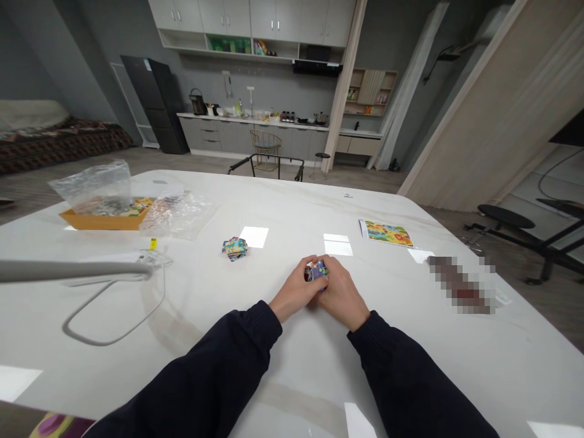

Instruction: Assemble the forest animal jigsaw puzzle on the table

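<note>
Card stack [317,272], small and probably light, stiff, slippery; left hand [294,289] and right hand [342,294] both curled closed around it; hold by the edges.

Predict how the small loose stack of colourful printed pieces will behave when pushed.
The small loose stack of colourful printed pieces will probably slide apart, its layers sitting askew. Thin and flat, they are likely light and fairly stiff. On the smooth white table, they'd likely skid, not roll.
</note>
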The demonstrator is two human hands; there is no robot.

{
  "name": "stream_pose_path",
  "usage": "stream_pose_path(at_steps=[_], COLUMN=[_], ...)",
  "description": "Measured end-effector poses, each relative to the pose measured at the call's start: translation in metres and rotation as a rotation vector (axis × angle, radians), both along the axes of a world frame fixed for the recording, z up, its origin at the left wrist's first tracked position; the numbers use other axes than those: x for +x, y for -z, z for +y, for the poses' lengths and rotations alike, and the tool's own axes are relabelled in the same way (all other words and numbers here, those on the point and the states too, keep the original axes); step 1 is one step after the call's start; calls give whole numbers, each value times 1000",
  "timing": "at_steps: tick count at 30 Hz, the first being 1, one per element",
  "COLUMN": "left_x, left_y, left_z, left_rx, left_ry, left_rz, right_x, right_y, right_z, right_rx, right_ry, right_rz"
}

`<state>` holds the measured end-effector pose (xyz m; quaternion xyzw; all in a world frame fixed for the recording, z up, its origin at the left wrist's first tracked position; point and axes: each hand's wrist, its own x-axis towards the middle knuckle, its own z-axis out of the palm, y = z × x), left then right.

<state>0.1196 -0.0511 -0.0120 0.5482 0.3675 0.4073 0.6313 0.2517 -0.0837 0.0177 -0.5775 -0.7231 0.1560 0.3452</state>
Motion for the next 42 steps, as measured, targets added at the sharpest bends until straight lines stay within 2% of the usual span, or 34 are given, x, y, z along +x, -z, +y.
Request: stream_pose_path(at_steps=[3,10,17,22,27,29,32,35,38,42], left_x=[-1,1,4,4,2,1,0,-2,-4,-4], left_y=[0,-2,4,7,3,0,-2,-2,-1,1], left_z=[0,-4,-2,-2,-3,-3,-1,1,2,2], left_rx=[-70,9,77,62,-49,-120,-196,-203,-176,-155], left_ry=[43,-18,-62,-51,-14,-16,-85,-158,-171,-171], left_rz=[-159,10,39,62,-52,-134,-216,-209,-186,-156], right_x=[0,3,1,2,7,16,43,78,108,131], right_y=[-4,-1,0,0,0,3,9,13,15,23], right_z=[0,0,0,-1,1,7,22,43,64,87], right_rx=[0,9,12,-2,14,30,48,23,-12,-50], right_ry=[33,5,62,39,40,69,169,329,456,435], right_rz=[38,23,16,-28,-60,-61,-106,-202,-297,-361])
